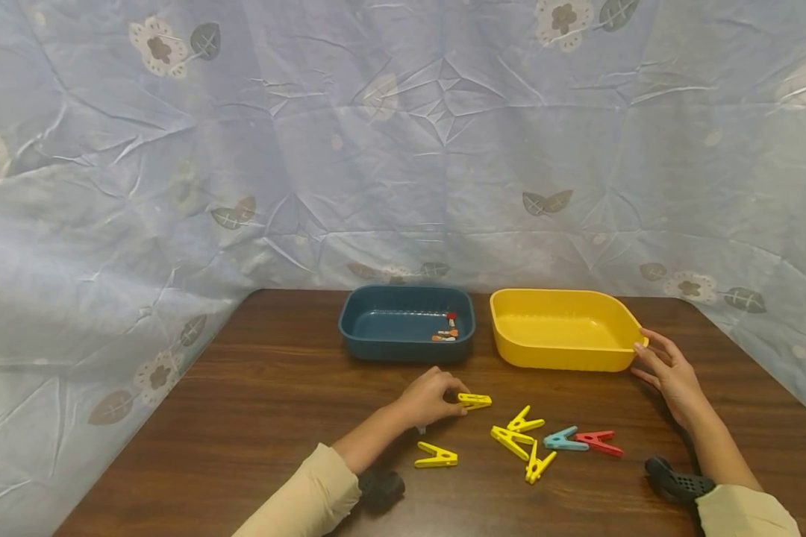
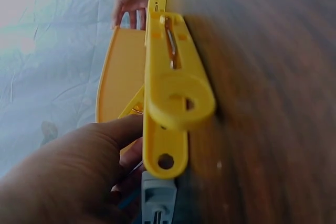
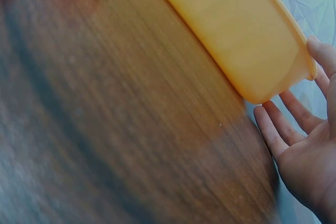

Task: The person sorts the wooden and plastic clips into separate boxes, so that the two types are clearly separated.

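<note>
My left hand (image 1: 433,397) pinches a yellow clothespin (image 1: 475,401) low over the table, in front of the blue bin. Close up in the left wrist view, yellow clothespins overlap beside the left fingers, with a grey piece (image 2: 158,198) below them. The right hand (image 1: 675,377) holds the right end of a yellow bin (image 1: 564,359), its thumb at the rim and other fingers along the outer wall. Between the hands lie several more yellow clothespins (image 1: 510,440), a light blue clothespin (image 1: 564,440) and a red clothespin (image 1: 599,442). Another yellow clothespin (image 1: 436,456) lies nearer the left forearm.
A dark blue bin (image 1: 406,350) stands left of the yellow one, with small red, orange and white pieces (image 1: 446,334) at its right end. Behind the brown wooden table (image 1: 242,418) hangs a patterned silvery curtain (image 1: 376,149). Black straps (image 1: 678,481) sit at both wrists.
</note>
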